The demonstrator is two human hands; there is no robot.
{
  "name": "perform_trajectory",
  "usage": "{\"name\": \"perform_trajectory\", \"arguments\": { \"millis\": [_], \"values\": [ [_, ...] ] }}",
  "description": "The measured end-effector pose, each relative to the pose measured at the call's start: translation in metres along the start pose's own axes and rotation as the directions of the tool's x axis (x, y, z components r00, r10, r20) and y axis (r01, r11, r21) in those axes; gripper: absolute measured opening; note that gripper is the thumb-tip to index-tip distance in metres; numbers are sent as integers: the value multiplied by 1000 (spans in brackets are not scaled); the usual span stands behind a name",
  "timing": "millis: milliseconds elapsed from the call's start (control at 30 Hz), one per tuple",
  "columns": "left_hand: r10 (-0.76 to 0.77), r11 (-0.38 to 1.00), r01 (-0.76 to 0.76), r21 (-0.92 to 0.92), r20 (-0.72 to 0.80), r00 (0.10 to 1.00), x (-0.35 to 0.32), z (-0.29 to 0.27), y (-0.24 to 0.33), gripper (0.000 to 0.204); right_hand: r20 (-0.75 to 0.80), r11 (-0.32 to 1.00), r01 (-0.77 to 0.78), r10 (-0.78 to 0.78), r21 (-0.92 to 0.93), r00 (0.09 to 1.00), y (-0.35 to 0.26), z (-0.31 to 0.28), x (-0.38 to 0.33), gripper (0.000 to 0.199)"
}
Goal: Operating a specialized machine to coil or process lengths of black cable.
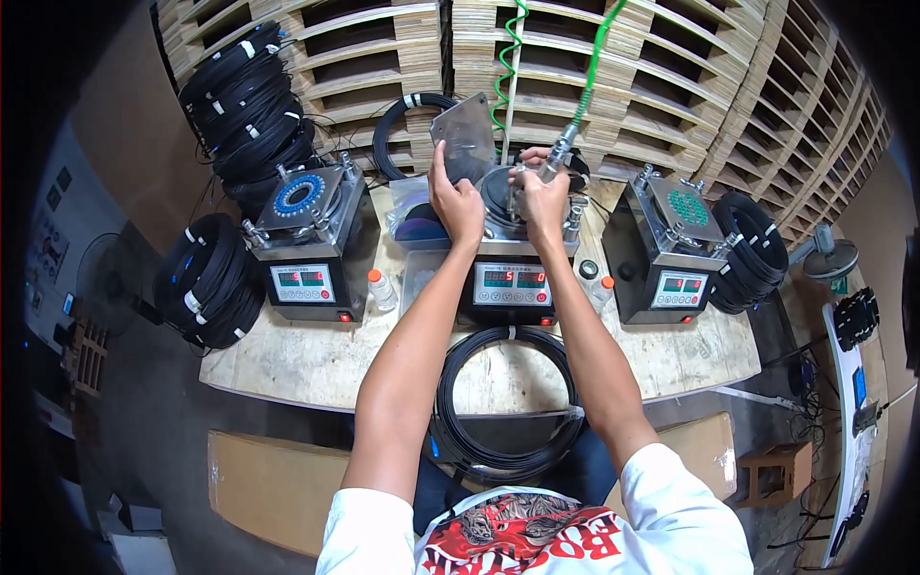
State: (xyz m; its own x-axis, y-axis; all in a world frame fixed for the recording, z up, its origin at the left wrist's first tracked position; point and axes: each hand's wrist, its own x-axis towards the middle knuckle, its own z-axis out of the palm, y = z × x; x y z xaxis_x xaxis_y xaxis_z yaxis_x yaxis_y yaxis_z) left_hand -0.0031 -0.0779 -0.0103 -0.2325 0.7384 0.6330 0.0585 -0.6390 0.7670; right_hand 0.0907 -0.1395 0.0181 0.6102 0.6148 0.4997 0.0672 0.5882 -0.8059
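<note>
My left hand grips a square grey metal plate by its lower left edge, index finger stretched along its side. The plate is tilted up behind the middle machine. My right hand is closed around an air blow gun fed by a green coiled hose. Both hands are over the middle machine, whose dark round disc shows between them. The gun's nozzle is partly hidden by my fingers.
Similar machines stand left with a blue-ringed plate and right with green pieces. Black cable coils are stacked at left; another coil overhangs the table's front edge. Orange-capped bottles flank the middle machine. Wooden pallets rise behind.
</note>
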Motion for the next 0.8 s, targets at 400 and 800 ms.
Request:
{"name": "perform_trajectory", "arguments": {
  "millis": [400,800],
  "values": [
    [62,998,-62,-19,4,998,-3,-3,-3,71,54,991,17,-25,131,998,-9,41,4,17],
    [73,997,-74,33,24,997,-2,-2,-11,63,-70,997,72,-73,-16,995,19,19,17,19]
  ]
}}
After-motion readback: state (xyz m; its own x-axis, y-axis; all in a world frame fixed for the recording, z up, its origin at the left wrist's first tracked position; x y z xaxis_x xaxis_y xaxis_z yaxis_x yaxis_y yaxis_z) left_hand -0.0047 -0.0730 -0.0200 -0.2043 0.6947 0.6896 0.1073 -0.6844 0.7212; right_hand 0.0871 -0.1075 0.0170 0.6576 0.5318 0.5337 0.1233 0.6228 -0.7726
